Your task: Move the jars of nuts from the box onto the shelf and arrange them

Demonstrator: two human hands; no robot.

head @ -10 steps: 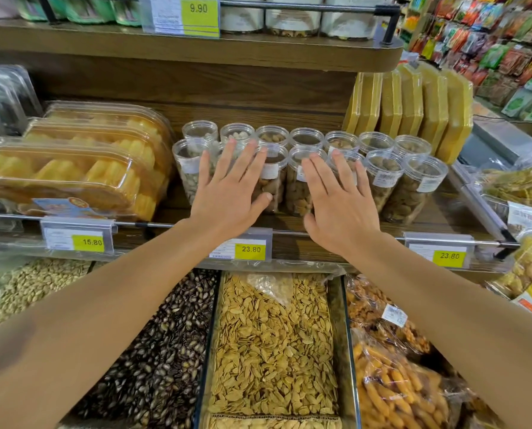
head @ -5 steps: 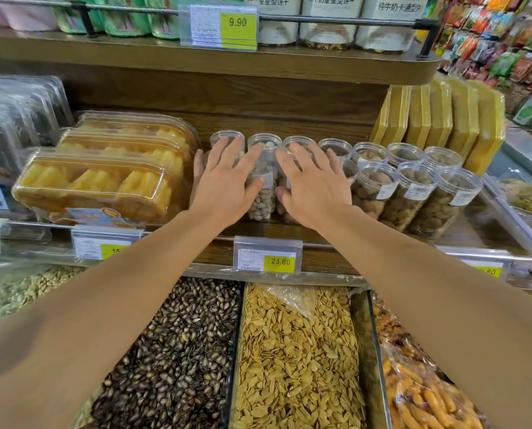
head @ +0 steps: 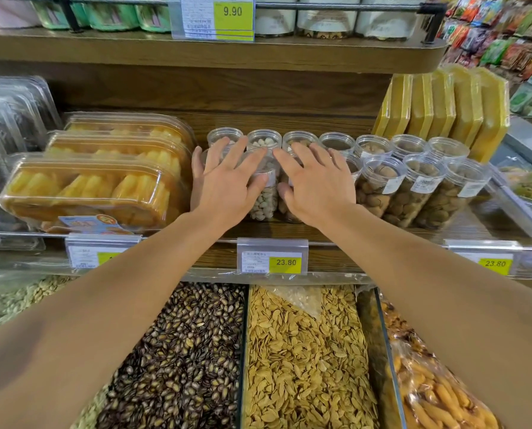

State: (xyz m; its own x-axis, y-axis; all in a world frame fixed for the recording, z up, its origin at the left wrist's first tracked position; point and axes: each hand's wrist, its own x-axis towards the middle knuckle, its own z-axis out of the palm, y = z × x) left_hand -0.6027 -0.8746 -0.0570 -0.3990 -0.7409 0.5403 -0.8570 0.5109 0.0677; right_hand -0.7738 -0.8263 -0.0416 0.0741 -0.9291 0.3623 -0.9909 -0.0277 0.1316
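Jars of nuts stand two rows deep on wooden shelf, roughly 12 o'clock. Left hand and right hand, fingers spread, press the front jars. Box not in view. Judged: stocking mostly done, final straightening left.

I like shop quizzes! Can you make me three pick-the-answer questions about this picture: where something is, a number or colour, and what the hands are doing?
1. What lies left of the nut jars?
A. yellow snack trays
B. bottles
C. apples

2. What price is on the tag below the hands?
A. 5.00
B. 23.80
C. 99.00

3. What are the hands doing?
A. waving
B. resting on jars
C. holding a tag

A: snack trays sit there.
B: the yellow label reads 23.80.
B: left hand and right hand lie spread over the front jars.
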